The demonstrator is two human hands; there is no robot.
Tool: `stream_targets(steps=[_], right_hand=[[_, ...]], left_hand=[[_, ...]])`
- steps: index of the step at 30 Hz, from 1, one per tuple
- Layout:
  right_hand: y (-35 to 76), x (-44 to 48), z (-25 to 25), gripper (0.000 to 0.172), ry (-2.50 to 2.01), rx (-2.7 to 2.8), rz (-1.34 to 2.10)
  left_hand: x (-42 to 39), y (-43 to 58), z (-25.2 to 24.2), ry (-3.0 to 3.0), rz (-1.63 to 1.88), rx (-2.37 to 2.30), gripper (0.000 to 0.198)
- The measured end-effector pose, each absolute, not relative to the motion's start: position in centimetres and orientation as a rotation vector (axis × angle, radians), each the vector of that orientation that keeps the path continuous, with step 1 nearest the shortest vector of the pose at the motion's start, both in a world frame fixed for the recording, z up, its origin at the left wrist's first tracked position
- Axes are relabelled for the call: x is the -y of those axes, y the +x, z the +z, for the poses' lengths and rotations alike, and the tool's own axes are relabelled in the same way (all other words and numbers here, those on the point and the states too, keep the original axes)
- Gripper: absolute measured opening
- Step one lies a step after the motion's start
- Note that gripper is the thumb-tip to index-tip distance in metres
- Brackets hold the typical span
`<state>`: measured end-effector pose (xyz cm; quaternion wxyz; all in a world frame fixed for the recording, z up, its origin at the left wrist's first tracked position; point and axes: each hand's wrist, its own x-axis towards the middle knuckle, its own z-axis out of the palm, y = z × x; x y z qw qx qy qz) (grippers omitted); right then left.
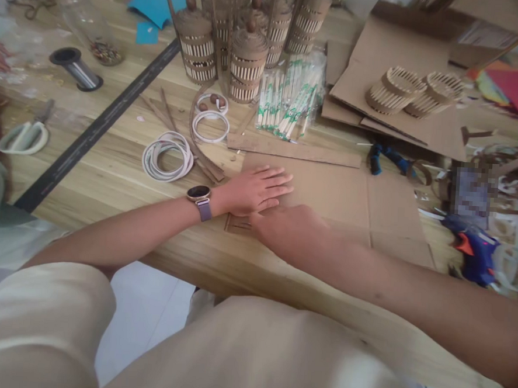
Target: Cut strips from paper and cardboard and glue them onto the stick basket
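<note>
My left hand [259, 189], with a watch on its wrist, lies flat with its fingers stretched out on the left part of a brown cardboard sheet [333, 190]. Close beside it, nearer to me, my right hand [289, 228] is closed into a fist over the sheet's near left part. Whatever its fingers hold, if anything, is hidden beneath the hand. Short dark lines show at the sheet's near left corner. Along its far edge lies a narrow cardboard strip [294, 151].
Beyond stand several lidded stick containers [248, 61] and wrapped sticks [289, 99]. White rings [167, 156] lie left; pliers [386, 158] and a blue glue gun [475, 251] lie right. Two stick cups [394, 90] rest on stacked cardboard. Scissors [25, 136] lie near another person's arm.
</note>
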<state>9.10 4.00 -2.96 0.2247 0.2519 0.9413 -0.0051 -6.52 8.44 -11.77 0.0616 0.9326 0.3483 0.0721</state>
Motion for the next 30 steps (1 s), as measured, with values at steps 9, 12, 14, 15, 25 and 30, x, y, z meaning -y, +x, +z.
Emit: stream_targets(steps=[9, 12, 14, 15, 25, 30], right_hand=[[6.0, -3.6, -4.6, 0.034, 0.543, -2.586, 0.067], [5.5, -3.5, -4.0, 0.038, 0.547, -2.545, 0.017], [5.2, -3.5, -3.6, 0.043, 0.545, -2.52, -0.012], [5.1, -3.4, -3.4, 0.045, 0.539, -2.511, -0.019], [8.7, -3.6, -3.5, 0.035, 0.675, -2.417, -0.093], [13.8, -3.4, -3.1, 0.042, 0.804, -2.301, -0.045]], left_hand=[[-8.5, -6.6, -11.4, 2.806, 0.162, -1.069, 0.047], [-8.5, -6.6, -11.7, 2.816, 0.175, -1.062, 0.046], [-8.6, -6.6, -11.9, 2.822, 0.168, -1.051, 0.047], [-8.6, -6.7, -11.9, 2.825, 0.168, -1.046, 0.047], [-8.3, -6.7, -11.4, 2.824, 0.196, -1.027, 0.049], [-8.3, -6.8, -11.8, 2.828, 0.218, -1.037, 0.05]])
